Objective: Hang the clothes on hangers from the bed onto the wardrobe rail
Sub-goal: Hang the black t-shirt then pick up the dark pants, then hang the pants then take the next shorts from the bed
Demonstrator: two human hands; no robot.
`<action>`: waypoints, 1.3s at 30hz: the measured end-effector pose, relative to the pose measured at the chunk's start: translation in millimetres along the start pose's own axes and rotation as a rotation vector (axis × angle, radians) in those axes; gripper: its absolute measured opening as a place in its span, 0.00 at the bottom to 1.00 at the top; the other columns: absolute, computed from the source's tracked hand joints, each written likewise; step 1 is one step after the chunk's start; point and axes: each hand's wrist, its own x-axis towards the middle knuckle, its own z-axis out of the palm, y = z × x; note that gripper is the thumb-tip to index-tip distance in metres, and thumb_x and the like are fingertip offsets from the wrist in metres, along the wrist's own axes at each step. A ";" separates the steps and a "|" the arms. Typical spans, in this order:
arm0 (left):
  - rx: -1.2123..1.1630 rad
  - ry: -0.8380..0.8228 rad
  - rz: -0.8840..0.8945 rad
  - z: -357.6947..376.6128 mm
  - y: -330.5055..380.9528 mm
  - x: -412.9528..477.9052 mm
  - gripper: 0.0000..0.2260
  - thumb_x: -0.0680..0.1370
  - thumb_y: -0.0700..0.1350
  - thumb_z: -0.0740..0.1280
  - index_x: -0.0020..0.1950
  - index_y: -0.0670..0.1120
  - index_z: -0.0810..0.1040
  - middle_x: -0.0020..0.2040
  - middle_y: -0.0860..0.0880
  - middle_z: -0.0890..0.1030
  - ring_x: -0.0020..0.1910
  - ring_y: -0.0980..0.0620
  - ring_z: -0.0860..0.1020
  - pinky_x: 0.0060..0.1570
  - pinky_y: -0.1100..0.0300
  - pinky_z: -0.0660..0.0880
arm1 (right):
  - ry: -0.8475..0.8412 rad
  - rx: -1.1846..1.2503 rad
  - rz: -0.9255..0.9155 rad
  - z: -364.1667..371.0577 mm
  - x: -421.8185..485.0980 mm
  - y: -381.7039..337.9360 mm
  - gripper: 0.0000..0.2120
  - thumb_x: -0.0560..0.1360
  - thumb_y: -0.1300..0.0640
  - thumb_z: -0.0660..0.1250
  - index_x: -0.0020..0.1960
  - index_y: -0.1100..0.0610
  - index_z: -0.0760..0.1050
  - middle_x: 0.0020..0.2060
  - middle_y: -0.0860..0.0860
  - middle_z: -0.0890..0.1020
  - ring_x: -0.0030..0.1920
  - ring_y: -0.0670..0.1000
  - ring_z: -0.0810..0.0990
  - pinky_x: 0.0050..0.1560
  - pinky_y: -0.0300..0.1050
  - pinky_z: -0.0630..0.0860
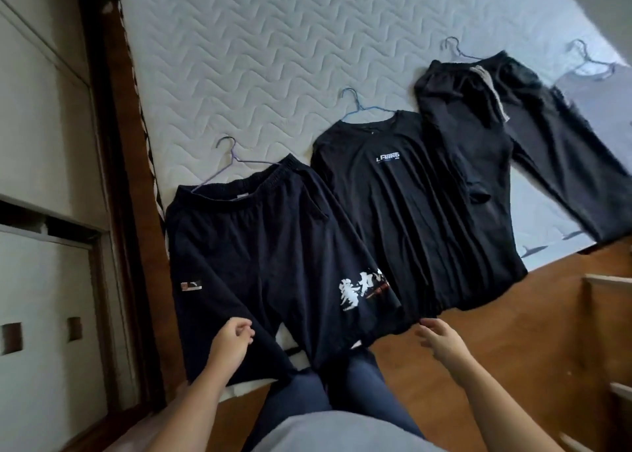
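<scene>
Dark navy shorts [260, 246] with white lettering lie nearest on the bed, on a purple wire hanger [229, 159]. Beside them to the right lies a black T-shirt [403, 205] on a blue hanger [355, 106]. Further right lie black trousers [506, 137] on a pale hanger [455, 49]. A grey garment [595, 92] on another hanger [584, 58] is at the far right edge. My left hand [231, 344] hovers over the shorts' hem with loosely curled fingers, holding nothing. My right hand [439, 340] is beside the T-shirt's hem, fingers relaxed, empty.
The quilted white mattress [273, 58] has a dark wooden frame [119, 143] on its left. White wardrobe doors [41, 280] stand at the left. Wooden floor [513, 332] lies to the right, with a wooden piece of furniture [608, 314] at the right edge.
</scene>
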 end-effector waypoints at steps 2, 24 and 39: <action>0.034 -0.014 0.023 10.5 3.1 -2.9 0.07 0.78 0.37 0.57 0.50 0.43 0.73 0.43 0.47 0.78 0.44 0.48 0.77 0.46 0.58 0.69 | 0.043 0.071 -0.015 -23.6 -15.9 18.3 0.07 0.77 0.58 0.60 0.55 0.55 0.71 0.48 0.54 0.79 0.46 0.53 0.78 0.39 0.42 0.70; 0.219 -0.065 0.209 253.2 35.9 -142.2 0.08 0.78 0.34 0.57 0.51 0.35 0.75 0.34 0.46 0.76 0.34 0.47 0.75 0.36 0.59 0.69 | 0.208 0.471 0.142 -201.6 -57.1 304.8 0.06 0.78 0.60 0.58 0.51 0.56 0.72 0.42 0.55 0.80 0.38 0.51 0.77 0.38 0.43 0.69; 0.518 -0.248 0.378 451.1 149.6 -176.9 0.08 0.77 0.36 0.58 0.53 0.38 0.75 0.47 0.40 0.79 0.44 0.44 0.77 0.46 0.56 0.70 | 0.304 0.699 0.504 -304.6 -28.6 452.9 0.06 0.78 0.60 0.58 0.50 0.61 0.72 0.40 0.55 0.79 0.38 0.53 0.75 0.38 0.43 0.69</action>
